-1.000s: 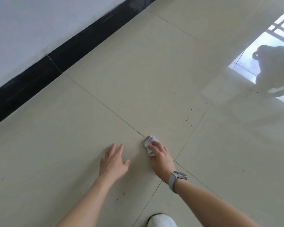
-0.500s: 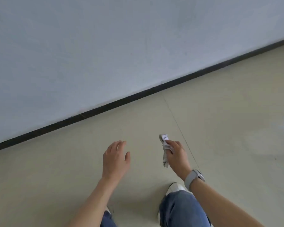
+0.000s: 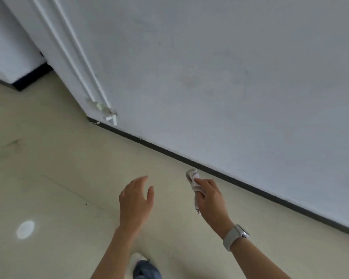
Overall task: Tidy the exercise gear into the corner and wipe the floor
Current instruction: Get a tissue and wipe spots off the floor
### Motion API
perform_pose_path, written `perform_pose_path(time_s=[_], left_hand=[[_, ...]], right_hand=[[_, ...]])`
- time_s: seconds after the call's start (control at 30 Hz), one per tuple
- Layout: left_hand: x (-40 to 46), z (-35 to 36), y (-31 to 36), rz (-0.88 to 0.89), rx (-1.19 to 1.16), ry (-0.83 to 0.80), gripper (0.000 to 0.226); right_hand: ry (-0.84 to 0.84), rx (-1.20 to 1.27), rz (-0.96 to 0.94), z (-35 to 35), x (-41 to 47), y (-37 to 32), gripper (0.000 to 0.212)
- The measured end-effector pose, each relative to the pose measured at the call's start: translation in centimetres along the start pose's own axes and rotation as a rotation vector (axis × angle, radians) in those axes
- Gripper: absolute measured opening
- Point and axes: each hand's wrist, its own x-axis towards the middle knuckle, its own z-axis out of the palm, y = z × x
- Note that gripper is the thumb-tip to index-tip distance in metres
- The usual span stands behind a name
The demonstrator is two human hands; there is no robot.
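My right hand (image 3: 211, 200) is raised above the beige tiled floor (image 3: 58, 178) and grips a small crumpled white cloth (image 3: 193, 179), which hangs from the fingers near the black skirting. A grey watch sits on that wrist. My left hand (image 3: 135, 200) hovers to the left of it, fingers apart and empty. No exercise gear is in view.
A white wall (image 3: 230, 77) with a black skirting board (image 3: 250, 188) runs diagonally from the middle to the lower right. White conduit pipes (image 3: 73, 53) run down a wall corner with broken pieces at their base. My white shoe and jeans leg (image 3: 143, 266) show at the bottom.
Both hands have lifted off the floor, the right one taking the cloth up with it. My view has risen and swung left, bringing the wall corner and the pipes into sight.
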Motion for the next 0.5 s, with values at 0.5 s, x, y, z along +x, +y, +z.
perform_pose_path(time_s=[0.5], left_hand=[[6.0,-24.6,-33.7,-0.568,-0.005,0.289,0.039]], right_hand=[[-0.463,-0.082,-0.511,30.2,10.4,-34.7,0.027]])
